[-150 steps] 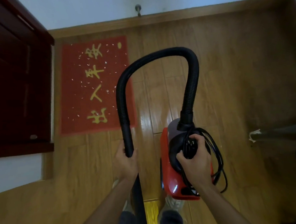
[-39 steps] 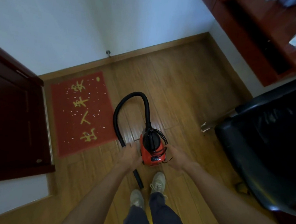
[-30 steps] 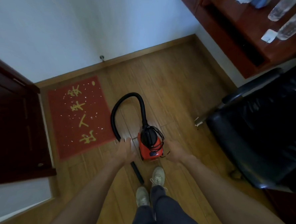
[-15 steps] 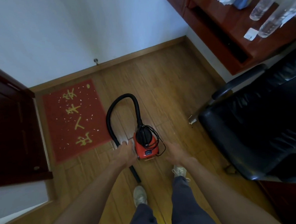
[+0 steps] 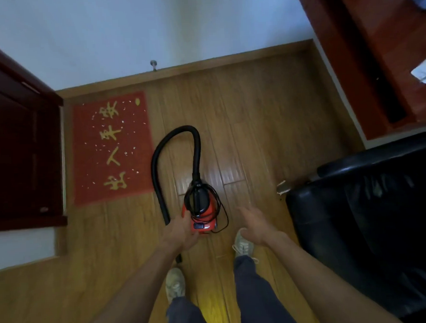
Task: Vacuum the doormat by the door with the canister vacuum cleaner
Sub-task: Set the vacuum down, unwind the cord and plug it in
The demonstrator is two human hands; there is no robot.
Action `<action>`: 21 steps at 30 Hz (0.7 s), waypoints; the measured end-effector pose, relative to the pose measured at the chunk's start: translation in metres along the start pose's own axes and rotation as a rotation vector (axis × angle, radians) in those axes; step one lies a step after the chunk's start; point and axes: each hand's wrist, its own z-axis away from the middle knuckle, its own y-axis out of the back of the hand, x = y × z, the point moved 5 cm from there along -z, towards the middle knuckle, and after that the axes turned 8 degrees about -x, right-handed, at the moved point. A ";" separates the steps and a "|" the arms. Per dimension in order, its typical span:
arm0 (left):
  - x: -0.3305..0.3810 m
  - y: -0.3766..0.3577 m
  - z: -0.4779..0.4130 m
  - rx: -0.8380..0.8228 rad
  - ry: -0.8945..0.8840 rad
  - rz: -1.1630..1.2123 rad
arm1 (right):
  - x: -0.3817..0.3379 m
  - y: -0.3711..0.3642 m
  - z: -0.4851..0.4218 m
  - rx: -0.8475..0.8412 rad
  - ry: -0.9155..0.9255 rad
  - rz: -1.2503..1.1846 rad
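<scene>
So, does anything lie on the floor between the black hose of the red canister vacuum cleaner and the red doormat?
Nothing visible does. The black flexible hose arches right beside the right edge of the red doormat with yellow characters; no object shows between them.

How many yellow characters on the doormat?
4 characters, in one column down the doormat: one at the far end, two in the middle, one at the near end. None appears hidden.

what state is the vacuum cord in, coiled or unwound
Coiled: the black cord sits wound on top of the red canister vacuum, one loop drooping beside it.
</scene>
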 end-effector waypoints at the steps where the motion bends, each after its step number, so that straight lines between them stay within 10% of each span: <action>1: 0.002 -0.007 -0.009 -0.005 0.011 0.010 | 0.008 0.004 -0.005 -0.018 0.000 0.015; 21: -0.012 -0.044 -0.108 0.014 0.186 0.102 | 0.038 0.018 -0.159 -0.161 0.156 0.150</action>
